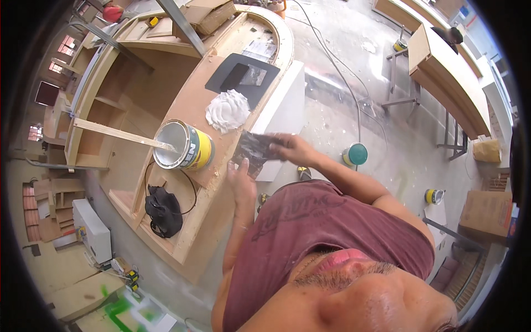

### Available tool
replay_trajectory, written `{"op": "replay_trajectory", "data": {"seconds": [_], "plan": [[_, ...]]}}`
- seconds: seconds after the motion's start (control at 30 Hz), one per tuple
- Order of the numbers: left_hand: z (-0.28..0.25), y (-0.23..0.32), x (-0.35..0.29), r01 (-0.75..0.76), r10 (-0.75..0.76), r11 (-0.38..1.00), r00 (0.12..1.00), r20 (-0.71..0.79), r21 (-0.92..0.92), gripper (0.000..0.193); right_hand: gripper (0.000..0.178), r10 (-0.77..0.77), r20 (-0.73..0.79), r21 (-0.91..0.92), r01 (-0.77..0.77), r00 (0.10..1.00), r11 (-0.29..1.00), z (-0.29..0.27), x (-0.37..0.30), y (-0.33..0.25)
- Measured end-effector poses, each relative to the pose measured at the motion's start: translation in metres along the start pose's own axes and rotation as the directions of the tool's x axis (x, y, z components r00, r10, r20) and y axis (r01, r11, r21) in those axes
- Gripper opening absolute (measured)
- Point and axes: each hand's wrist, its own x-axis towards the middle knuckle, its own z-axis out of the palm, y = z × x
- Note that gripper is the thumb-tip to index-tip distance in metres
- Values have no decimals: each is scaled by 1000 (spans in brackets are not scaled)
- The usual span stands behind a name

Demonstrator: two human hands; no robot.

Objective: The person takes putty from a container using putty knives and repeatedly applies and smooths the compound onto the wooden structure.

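A dark flat sheet (252,147) smeared with white paste is held between my two hands at the cabinet's edge. My right hand (289,148) grips its right end with bent fingers. My left hand (241,176) pinches its lower edge, the thumb and fingertips whitened. Just beyond lies a heap of white paste (227,111) on the wooden panel. Behind that is a dark grey board (260,95) with a black rectangle on it. To the left of my hands stands an open yellow-and-green can (203,151), with a wooden stick (113,133) leaning out of its whitish contents.
A black bag (164,212) lies in the cabinet frame (182,243) near me. On the floor to the right are a green-lidded can (355,154) and a trailing cable (344,72). Farther right, a wooden panel (448,83) rests on metal trestles, with a person (454,36) behind it.
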Motion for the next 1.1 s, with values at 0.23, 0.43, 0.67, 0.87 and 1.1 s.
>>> {"op": "replay_trajectory", "data": {"seconds": [0.23,0.43,0.67,0.87,1.1], "plan": [[-9,7,0,-86,83,988,996,-32,-129,37,34,-207,-272,-294,124,940,948,-22,17,19],[-5,15,-18,120,-109,962,992,59,-244,44,33,92,-174,466,0,981,885,-22,20,8],[-19,6,-15,77,-66,968,996,56,-240,39,48,122,32,591,-117,992,798,60,12,16],[-49,8,-5,77,-70,988,996,52,-134,35,53,129,171,728,-214,977,651,69,-12,13],[-70,1,4,193,-175,970,977,126,-147,45,47,-84,-287,349,186,954,918,96,-39,15]]}}
